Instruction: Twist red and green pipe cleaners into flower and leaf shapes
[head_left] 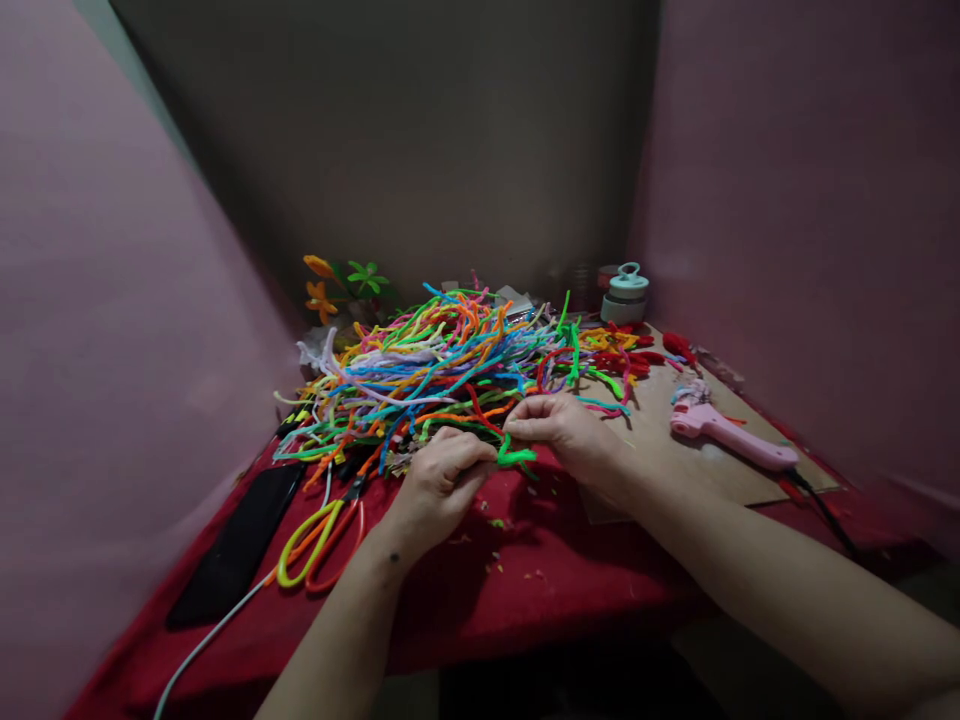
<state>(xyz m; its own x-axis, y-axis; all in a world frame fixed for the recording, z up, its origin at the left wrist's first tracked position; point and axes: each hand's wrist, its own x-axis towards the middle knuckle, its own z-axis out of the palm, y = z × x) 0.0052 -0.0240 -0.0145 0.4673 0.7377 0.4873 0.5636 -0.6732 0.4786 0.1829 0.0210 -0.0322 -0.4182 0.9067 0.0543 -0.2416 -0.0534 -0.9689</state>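
A small bent piece of bright green pipe cleaner [516, 457] is between my two hands, above the red cloth. My left hand [452, 475] is closed, its thumb and fingers pinching the left end of the green piece. My right hand [559, 430] pinches the upper end of the same piece between thumb and index finger. Just behind both hands lies a large heap of many-coloured pipe cleaners [420, 370].
Scissors with yellow and red handles [311, 545] and a black phone [236, 545] lie at the left, near a white cable [214, 632]. At the right, a pink glue gun [735, 435] rests on a board [664, 415]. A light-blue lidded container [626, 295] stands behind.
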